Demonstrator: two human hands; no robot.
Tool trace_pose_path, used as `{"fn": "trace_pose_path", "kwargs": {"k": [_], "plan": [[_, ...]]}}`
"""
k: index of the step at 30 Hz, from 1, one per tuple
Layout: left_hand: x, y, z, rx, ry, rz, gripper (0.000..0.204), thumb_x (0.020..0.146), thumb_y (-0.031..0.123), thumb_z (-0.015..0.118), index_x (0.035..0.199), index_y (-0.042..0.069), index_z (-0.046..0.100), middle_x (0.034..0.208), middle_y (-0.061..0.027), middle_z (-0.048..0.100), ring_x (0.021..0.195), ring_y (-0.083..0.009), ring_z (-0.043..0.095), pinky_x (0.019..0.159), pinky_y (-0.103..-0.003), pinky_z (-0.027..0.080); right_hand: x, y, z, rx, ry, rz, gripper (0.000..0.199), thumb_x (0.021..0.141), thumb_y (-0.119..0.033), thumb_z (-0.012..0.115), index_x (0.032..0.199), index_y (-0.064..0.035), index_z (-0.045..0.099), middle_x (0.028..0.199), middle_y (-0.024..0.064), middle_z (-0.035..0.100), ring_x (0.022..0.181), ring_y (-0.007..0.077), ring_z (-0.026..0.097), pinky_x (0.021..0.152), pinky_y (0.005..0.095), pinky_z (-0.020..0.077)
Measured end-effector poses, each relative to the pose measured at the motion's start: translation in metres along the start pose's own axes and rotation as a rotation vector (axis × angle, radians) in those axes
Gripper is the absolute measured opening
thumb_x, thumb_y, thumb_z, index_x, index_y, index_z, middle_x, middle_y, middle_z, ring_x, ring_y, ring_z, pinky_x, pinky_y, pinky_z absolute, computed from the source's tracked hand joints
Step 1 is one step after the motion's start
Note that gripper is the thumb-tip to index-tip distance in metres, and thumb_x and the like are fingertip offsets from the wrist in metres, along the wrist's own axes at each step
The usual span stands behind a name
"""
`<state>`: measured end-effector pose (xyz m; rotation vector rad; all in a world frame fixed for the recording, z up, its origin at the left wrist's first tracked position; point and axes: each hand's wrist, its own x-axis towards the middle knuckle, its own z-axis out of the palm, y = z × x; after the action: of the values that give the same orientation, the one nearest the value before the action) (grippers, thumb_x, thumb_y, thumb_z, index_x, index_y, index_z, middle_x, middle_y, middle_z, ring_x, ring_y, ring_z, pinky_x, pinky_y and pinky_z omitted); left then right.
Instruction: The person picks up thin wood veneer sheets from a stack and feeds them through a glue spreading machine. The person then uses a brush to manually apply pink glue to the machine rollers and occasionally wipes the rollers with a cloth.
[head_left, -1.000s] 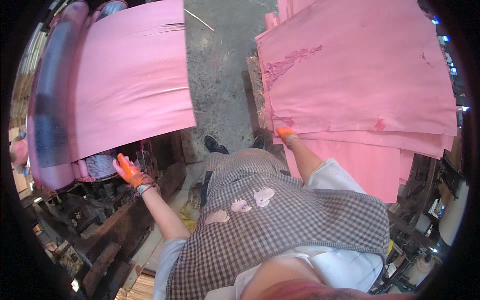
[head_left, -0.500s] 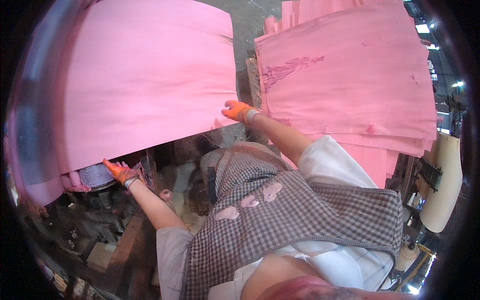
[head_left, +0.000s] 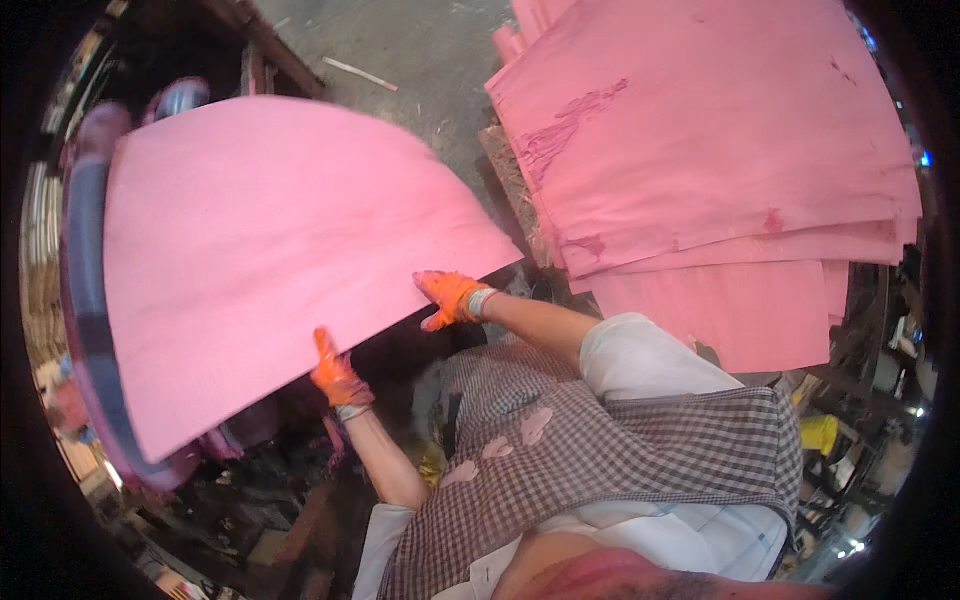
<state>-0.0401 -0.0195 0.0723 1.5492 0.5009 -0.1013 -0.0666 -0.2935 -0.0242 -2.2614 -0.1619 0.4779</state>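
Observation:
A wide pink veneer sheet (head_left: 260, 250) lies slanting in front of me, its left end against a dark, pink-smeared roller (head_left: 92, 270). My left hand (head_left: 340, 375), in an orange-stained glove, grips the sheet's near edge with the thumb on top and the other fingers mostly out of sight beneath. Farther right along that edge, my right hand (head_left: 450, 298), gloved the same way, also has hold of the sheet. To the right rises a stack of similar pink sheets (head_left: 710, 150), the top one with wrinkled purple streaks.
Dark, pink-spattered machine parts (head_left: 250, 440) lie below the sheet at the left. A thin pale strip (head_left: 360, 74) rests on the grey floor (head_left: 420, 40) beyond. Something yellow (head_left: 820, 434) and other clutter stand past the stack at the right.
The sheet has swung round and its far edge has drawn nearer, uncovering floor and a wooden frame behind. My left hand has moved right, away from the roller; the hands are closer together.

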Motion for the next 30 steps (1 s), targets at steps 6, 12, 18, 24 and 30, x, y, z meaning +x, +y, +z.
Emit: {"fn": "trace_pose_path", "kwargs": {"k": [6,12,18,24,30], "plan": [[-0.074,0.225,0.332,0.634,-0.459,0.32,0.047,0.095,0.034,0.066,0.127,0.0,0.064,0.094,-0.0094,0.07,0.083,-0.0141,0.062,0.074,-0.031,0.051,-0.012,0.023,-0.107,0.326,0.965,0.166,0.047,0.089,-0.026,0.064,0.132,-0.0103,0.058,0.123,0.0173,0.065,0.111,0.0378,0.062,0.1,0.0429,0.048],[-0.204,0.275,0.441,-0.057,-1.174,1.121,0.057,0.092,0.006,0.067,0.145,-0.001,0.046,0.13,-0.0164,0.064,0.116,-0.0241,0.065,0.098,-0.032,0.05,-0.222,0.177,-0.465,-0.843,1.188,-0.119,0.017,0.086,-0.026,0.059,0.082,-0.0111,0.067,0.072,0.0096,0.06,0.064,0.0299,0.06,0.056,0.0453,0.0489],[-0.139,0.185,0.367,0.093,-1.105,0.805,0.057,0.095,0.008,0.065,0.146,-0.002,0.043,0.136,-0.0135,0.06,0.125,-0.0189,0.057,0.105,-0.034,0.045,-0.335,0.053,-0.656,-1.207,1.679,0.861,0.046,0.09,-0.038,0.057,0.126,-0.0096,0.06,0.113,0.0136,0.066,0.103,0.0323,0.064,0.093,0.049,0.0485],[-0.016,0.092,0.153,0.341,-0.311,0.615,0.054,0.098,0.012,0.061,0.147,0.002,0.042,0.139,-0.0112,0.055,0.131,-0.0213,0.052,0.11,-0.033,0.04,-0.366,0.206,-0.511,-1.077,0.872,1.053,0.067,0.089,-0.047,0.062,0.144,-0.0137,0.047,0.141,0.0139,0.054,0.129,0.0328,0.051,0.11,0.0495,0.0371],[-0.038,0.1,-0.074,-0.003,0.382,0.542,0.056,0.099,0.008,0.061,0.149,0.002,0.038,0.128,-0.0117,0.056,0.115,-0.0163,0.052,0.098,-0.03,0.045,-0.28,0.208,-0.511,-0.831,0.707,1.506,0.057,0.084,-0.051,0.064,0.128,-0.0159,0.064,0.145,0.011,0.053,0.127,0.0346,0.055,0.099,0.053,0.0459]]}}
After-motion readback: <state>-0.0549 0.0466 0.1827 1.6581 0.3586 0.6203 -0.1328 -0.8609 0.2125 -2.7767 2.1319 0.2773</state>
